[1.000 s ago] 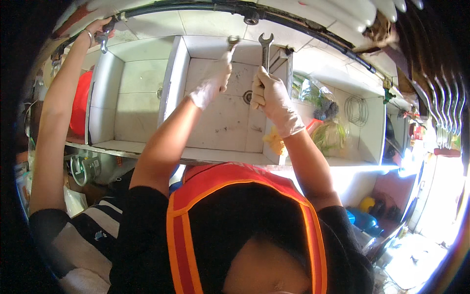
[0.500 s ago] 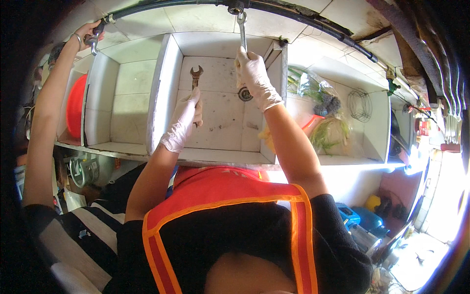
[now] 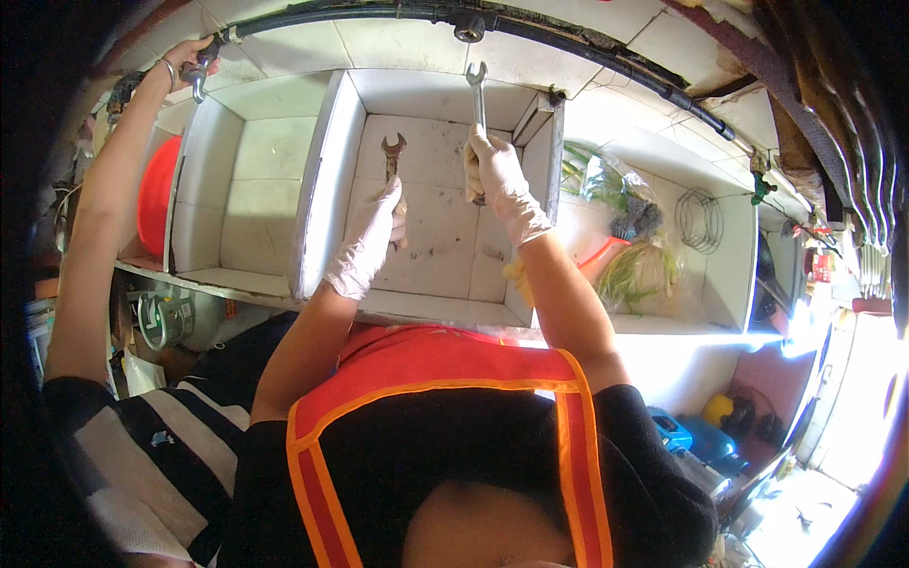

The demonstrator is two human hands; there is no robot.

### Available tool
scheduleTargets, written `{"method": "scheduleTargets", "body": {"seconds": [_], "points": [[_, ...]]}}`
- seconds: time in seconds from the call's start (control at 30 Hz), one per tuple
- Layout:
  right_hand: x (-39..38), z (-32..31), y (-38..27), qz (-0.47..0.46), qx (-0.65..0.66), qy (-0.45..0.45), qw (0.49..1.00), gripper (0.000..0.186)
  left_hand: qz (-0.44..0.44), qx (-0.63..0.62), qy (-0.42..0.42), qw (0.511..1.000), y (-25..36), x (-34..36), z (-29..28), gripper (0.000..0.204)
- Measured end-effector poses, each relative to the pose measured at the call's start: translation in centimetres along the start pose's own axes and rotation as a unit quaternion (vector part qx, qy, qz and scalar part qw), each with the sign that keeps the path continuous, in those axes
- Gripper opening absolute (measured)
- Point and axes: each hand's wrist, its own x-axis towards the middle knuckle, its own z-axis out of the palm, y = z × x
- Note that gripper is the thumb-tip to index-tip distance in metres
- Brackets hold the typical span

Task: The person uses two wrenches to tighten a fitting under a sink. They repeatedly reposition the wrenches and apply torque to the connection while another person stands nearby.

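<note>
My left hand [image 3: 369, 237], in a white glove, is closed around a rusty brown open-end wrench [image 3: 393, 150] whose jaw points up over the middle sink [image 3: 436, 308]. To its right, my gloved right hand [image 3: 502, 185] grips a shiny silver open-end wrench [image 3: 477, 95]. That wrench stands jaw upward, a short gap below a dark threaded pipe fitting [image 3: 469, 28]. The fitting sits on a black pipe [image 3: 587, 55] along the tiled wall; its round mouth shows with nothing in it.
At the far left, a co-worker's bare hand [image 3: 194, 62] touches a metal tap [image 3: 199, 78] on the pipe. A red basin [image 3: 159, 199] stands below. The right compartment holds leafy greens [image 3: 630, 275] in plastic and a wire coil [image 3: 699, 220]. A green valve [image 3: 761, 187] hangs at the right.
My right hand has lowered the silver wrench away from the pipe fitting, where its jaw was before. The left hand keeps the rusty wrench. The whole view has shifted slightly.
</note>
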Motion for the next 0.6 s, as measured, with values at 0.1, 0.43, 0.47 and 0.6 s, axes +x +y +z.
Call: {"method": "scheduleTargets", "body": {"seconds": [0.1,0.43,0.47,0.6], "points": [[0.0,0.1,-0.1,0.033,0.041,-0.010,0.999,0.043,-0.006,-0.003,0.003,1.000,-0.5,0.3,-0.1,0.039],[0.0,1.3,-2.8,0.031,0.093,-0.030,0.995,0.042,-0.018,-0.017,-0.006,1.000,-0.8,1.0,-0.7,0.037],[0.0,1.4,-3.0,0.030,0.098,-0.031,0.994,0.041,-0.015,-0.018,-0.009,1.000,-0.8,0.9,-0.7,0.037],[0.3,1.5,-3.6,0.039,0.122,-0.048,0.991,0.041,-0.020,-0.020,0.004,1.000,-0.8,0.6,-0.6,0.037]]}}
